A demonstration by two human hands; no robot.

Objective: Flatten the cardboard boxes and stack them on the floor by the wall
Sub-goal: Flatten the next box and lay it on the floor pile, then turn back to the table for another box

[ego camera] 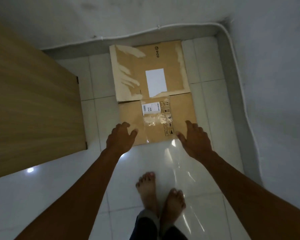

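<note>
A flattened brown cardboard box (151,94) lies on the white tiled floor, its far edge against the wall. It carries a white label, a shipping sticker and torn tape marks. My left hand (120,136) hovers over the near left corner of the cardboard, fingers spread, holding nothing. My right hand (194,137) is over the near right corner, also spread and empty. I cannot tell whether either hand touches the cardboard.
A wooden table top (33,104) fills the left side, its corner close to the cardboard. A white cable (232,54) runs along the grey skirting of the wall corner. A clear plastic sheet (184,170) lies on the floor near my bare feet (160,194).
</note>
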